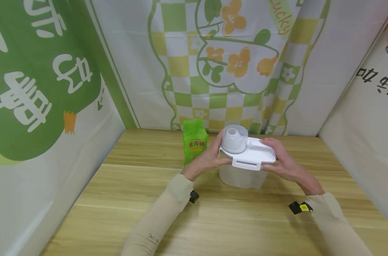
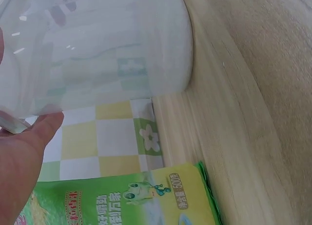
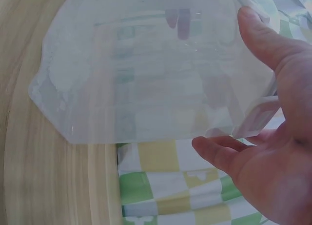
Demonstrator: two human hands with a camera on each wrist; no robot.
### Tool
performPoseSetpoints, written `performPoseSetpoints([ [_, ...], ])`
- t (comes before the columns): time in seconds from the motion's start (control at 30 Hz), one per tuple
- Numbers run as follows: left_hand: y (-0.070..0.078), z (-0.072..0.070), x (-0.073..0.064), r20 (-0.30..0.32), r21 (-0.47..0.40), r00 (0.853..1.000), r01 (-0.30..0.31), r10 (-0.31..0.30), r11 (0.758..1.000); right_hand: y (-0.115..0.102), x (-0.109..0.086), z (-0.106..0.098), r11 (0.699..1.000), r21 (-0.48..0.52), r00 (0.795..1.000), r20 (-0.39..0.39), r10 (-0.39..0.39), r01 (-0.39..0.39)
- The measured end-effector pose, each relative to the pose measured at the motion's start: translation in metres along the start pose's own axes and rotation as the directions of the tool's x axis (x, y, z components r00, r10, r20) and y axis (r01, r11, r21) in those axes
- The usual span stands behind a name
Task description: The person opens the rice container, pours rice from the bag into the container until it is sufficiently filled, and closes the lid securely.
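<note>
A translucent storage container stands on the table with a white lid on top. On the lid's left part sits a clear cup with a white spout inside. My left hand grips the lid's left end, thumb at the front; my right hand holds the right end likewise. Whitish matter shows through the container's base end in the right wrist view. Close beside my left hand, a green rice packet stands upright, partly covered by that hand.
The wooden table runs back to a checked curtain. Printed cloth walls rise at left and right. A small black device is on the left wrist, another on the right.
</note>
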State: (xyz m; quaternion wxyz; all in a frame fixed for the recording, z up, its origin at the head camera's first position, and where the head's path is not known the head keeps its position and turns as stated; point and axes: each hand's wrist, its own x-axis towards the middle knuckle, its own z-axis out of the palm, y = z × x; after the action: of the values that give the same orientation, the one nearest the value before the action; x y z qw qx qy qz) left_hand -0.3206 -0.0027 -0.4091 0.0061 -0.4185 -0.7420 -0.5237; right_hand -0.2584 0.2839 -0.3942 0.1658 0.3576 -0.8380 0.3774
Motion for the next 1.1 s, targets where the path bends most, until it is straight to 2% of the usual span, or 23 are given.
performPoseSetpoints([
  [0.3,0.001,-0.002,-0.001,0.005,0.036,1.000,0.024,-0.024,0.999,0.003,-0.002,0.002,1.000,-0.008,1.000,-0.009,0.016,-0.016],
  [0.37,0.002,-0.003,-0.002,0.007,0.052,1.000,0.006,-0.006,0.999,0.004,-0.002,0.002,1.000,-0.025,1.000,-0.008,0.006,-0.006],
  [0.57,0.004,-0.004,-0.003,0.013,0.135,0.995,-0.099,0.099,0.986,0.002,-0.001,0.002,0.996,-0.082,1.000,-0.007,-0.026,0.025],
  [0.7,0.003,-0.004,-0.004,0.009,0.165,0.992,-0.123,0.123,0.979,-0.003,0.000,0.002,0.996,-0.088,1.000,-0.014,-0.013,0.012],
  [0.87,0.000,-0.003,-0.006,0.001,0.203,0.992,-0.122,0.124,0.972,-0.006,-0.001,0.003,0.997,-0.076,1.000,-0.015,0.020,-0.021],
  [1.1,0.008,-0.005,-0.012,0.021,0.179,0.999,-0.038,0.035,0.983,-0.004,-0.001,-0.005,0.993,-0.087,0.994,0.068,0.087,-0.081],
])
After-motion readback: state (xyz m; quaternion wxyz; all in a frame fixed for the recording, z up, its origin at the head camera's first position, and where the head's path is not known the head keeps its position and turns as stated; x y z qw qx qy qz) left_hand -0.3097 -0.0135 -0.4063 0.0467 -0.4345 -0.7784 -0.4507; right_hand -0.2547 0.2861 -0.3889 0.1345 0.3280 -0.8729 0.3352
